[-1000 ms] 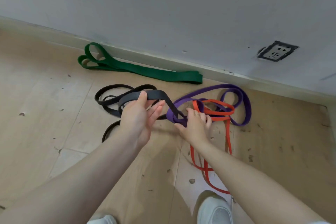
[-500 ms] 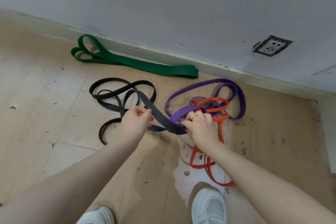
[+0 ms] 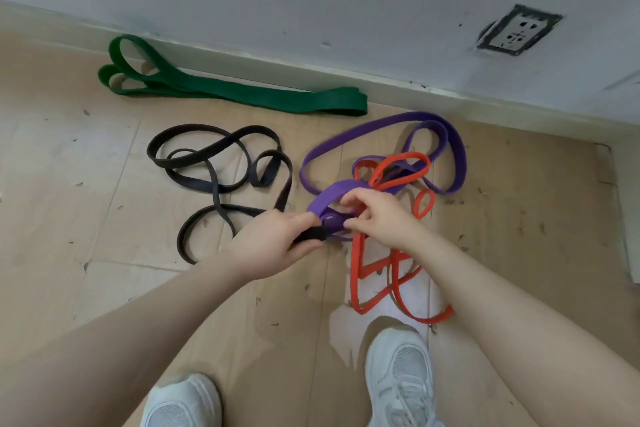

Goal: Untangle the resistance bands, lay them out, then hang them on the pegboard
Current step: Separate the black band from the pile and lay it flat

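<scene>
Floor untangling is underway: black band gripped by left hand, purple band pinched by right hand (their crossing must be freed next).

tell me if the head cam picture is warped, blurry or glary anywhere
Head view: wide-angle bend curves the baseboard; soft even light, faint shadows under the arms; pale sheen on the floor near the orange band; both hands slightly soft.

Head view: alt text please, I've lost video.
Left hand grips the black band and right hand pinches the purple band where they knot, above a tan floor. An orange band tangles with the purple; a green band lies by the wall.
</scene>
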Demonstrator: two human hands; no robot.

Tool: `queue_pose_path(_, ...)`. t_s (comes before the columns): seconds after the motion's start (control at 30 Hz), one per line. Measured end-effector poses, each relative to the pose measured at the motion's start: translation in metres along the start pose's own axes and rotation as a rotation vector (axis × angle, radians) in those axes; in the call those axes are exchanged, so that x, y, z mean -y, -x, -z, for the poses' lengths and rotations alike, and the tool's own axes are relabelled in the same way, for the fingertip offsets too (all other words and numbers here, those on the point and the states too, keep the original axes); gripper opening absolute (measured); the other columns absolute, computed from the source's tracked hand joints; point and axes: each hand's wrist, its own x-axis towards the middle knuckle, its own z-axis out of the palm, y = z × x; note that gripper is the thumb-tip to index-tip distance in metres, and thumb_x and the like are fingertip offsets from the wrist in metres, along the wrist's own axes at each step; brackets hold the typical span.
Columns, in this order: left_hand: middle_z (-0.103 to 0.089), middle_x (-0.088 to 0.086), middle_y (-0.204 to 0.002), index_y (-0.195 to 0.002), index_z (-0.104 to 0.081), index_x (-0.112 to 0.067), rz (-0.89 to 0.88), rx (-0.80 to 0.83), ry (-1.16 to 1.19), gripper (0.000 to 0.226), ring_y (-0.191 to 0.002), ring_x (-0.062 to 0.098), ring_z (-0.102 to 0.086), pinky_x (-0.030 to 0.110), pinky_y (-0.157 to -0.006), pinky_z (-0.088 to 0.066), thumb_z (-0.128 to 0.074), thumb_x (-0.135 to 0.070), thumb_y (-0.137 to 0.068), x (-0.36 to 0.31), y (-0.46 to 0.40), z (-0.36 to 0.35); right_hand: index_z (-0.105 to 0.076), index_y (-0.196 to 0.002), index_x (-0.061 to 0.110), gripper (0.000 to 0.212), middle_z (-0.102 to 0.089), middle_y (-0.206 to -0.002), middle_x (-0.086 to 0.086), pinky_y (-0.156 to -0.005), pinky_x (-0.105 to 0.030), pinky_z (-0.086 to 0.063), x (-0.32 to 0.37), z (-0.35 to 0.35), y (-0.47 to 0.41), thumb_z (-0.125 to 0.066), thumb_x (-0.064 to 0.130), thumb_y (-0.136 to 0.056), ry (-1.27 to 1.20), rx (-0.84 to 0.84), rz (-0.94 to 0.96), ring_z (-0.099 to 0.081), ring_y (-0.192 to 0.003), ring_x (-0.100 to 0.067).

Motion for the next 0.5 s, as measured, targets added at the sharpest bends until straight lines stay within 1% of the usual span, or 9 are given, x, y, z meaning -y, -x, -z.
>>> queue_pose_path(0.07, -0.067, -0.004, -0.085, -0.104, -0.063, -0.018, -0.085, 0.044, 0.060, 0.035, -0.073, 0.011, -0.058, 0.013, -0.060, -0.034, -0.041, -0.039, -0.085, 0.002, 0.007, 0.000, -0.053, -0.103, 0.021, 0.024, -0.053, -0.103, 0.005, -0.076, -0.032, -0.048, 0.001, 0.004, 0.000, -0.066, 0.021, -0.083, 0.170, -0.121, 0.101, -0.054, -0.085, -0.011)
queue_pose_path(0.1, -0.067, -0.006, -0.086, -0.104, -0.062, -0.021, -0.099, 0.064, 0.092, 0.030, -0.077, 0.009, -0.056, 0.011, -0.063, -0.034, -0.044, -0.033, -0.084, 0.004, 0.011, 0.001, -0.052, -0.111, 0.022, 0.034, -0.050, -0.116, 0.002, -0.087, -0.037, -0.047, 0.003, 0.002, -0.002, -0.067, 0.025, -0.081, 0.278, -0.125, 0.169, -0.051, -0.101, -0.015)
queue_pose_path(0.17, -0.064, -0.010, -0.084, -0.104, -0.063, -0.023, -0.112, 0.083, 0.126, 0.026, -0.078, 0.006, -0.052, 0.007, -0.065, -0.033, -0.047, -0.027, -0.083, 0.007, 0.016, 0.004, -0.036, -0.138, 0.029, 0.063, -0.032, -0.146, -0.001, -0.111, -0.042, -0.028, 0.013, -0.006, -0.010, -0.064, 0.025, -0.082, 0.479, 0.043, 0.289, -0.029, -0.133, -0.022)
queue_pose_path(0.2, -0.063, -0.009, -0.080, -0.103, -0.065, -0.021, -0.111, 0.083, 0.125, 0.027, -0.076, 0.006, -0.051, 0.007, -0.064, -0.031, -0.047, -0.026, -0.083, 0.006, 0.018, 0.007, -0.026, -0.144, 0.032, 0.070, -0.026, -0.152, 0.000, -0.115, -0.042, -0.016, 0.018, -0.011, -0.016, -0.060, 0.019, -0.084, 0.583, 0.161, 0.329, -0.018, -0.140, -0.022)
queue_pose_path(0.23, -0.063, -0.007, -0.076, -0.101, -0.066, -0.020, -0.104, 0.068, 0.124, 0.027, -0.074, 0.007, -0.050, 0.009, -0.063, -0.031, -0.047, -0.026, -0.084, 0.005, 0.019, 0.011, -0.021, -0.146, 0.033, 0.071, -0.028, -0.152, -0.001, -0.116, -0.042, -0.009, 0.025, -0.016, -0.022, -0.054, 0.013, -0.086, 0.687, 0.258, 0.355, -0.016, -0.142, -0.022)
queue_pose_path(0.27, -0.063, -0.005, -0.075, -0.101, -0.067, -0.019, -0.093, 0.055, 0.132, 0.027, -0.072, 0.007, -0.051, 0.010, -0.062, -0.032, -0.047, -0.026, -0.084, 0.006, 0.020, 0.014, -0.024, -0.145, 0.032, 0.068, -0.037, -0.147, -0.003, -0.116, -0.042, -0.009, 0.027, -0.019, -0.027, -0.049, 0.010, -0.087, 0.766, 0.325, 0.366, -0.022, -0.140, -0.024)
queue_pose_path(0.33, -0.064, -0.007, -0.077, -0.100, -0.068, -0.016, -0.067, 0.012, 0.132, 0.026, -0.074, 0.007, -0.053, 0.007, -0.064, -0.036, -0.049, -0.025, -0.085, 0.006, 0.022, 0.021, -0.034, -0.140, 0.026, 0.053, -0.051, -0.131, -0.005, -0.109, -0.039, -0.027, 0.033, -0.017, -0.035, -0.045, 0.011, -0.091, 0.773, 0.310, 0.357, -0.043, -0.125, -0.025)
queue_pose_path(0.4, -0.064, -0.011, -0.083, -0.101, -0.069, -0.015, -0.012, -0.049, 0.147, 0.024, -0.080, 0.003, -0.055, 0.001, -0.068, -0.036, -0.054, -0.024, -0.085, 0.005, 0.024, 0.029, -0.037, -0.138, 0.022, 0.047, -0.051, -0.127, -0.006, -0.095, -0.032, -0.042, 0.044, -0.003, -0.032, -0.045, 0.013, -0.093, 0.535, 0.185, 0.282, -0.051, -0.112, -0.020)
queue_pose_path(0.5, -0.067, -0.011, -0.091, -0.104, -0.071, -0.013, 0.102, -0.169, 0.258, 0.028, -0.086, -0.003, -0.057, 0.004, -0.075, -0.041, -0.055, -0.022, -0.083, 0.002, 0.023, 0.046, -0.039, -0.134, 0.021, 0.043, -0.051, -0.125, -0.002, -0.084, -0.024, -0.043, 0.063, 0.031, -0.016, -0.045, 0.010, -0.093, 0.199, 0.022, 0.229, -0.051, -0.104, -0.013)
